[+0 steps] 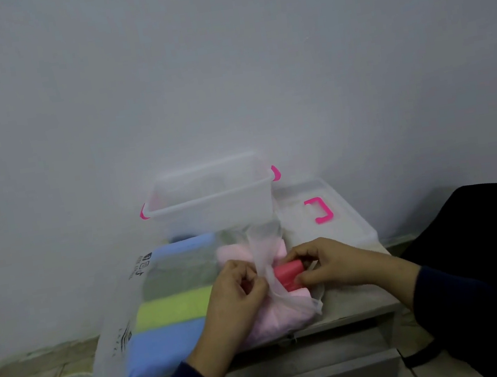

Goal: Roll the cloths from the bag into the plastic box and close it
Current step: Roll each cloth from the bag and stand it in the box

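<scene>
Two hands meet over the bag; I see the left hand pinching its film, the right hand gripping a red cloth lying crosswise between them; the box sits open behind.

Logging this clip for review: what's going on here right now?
A person is rolling a red cloth over a pink cloth, left hand and right hand both pinching it. The translucent plastic bag of blue, green and grey folded cloths lies alongside. The clear plastic box with pink latches stands open behind, its lid beside it.
</scene>
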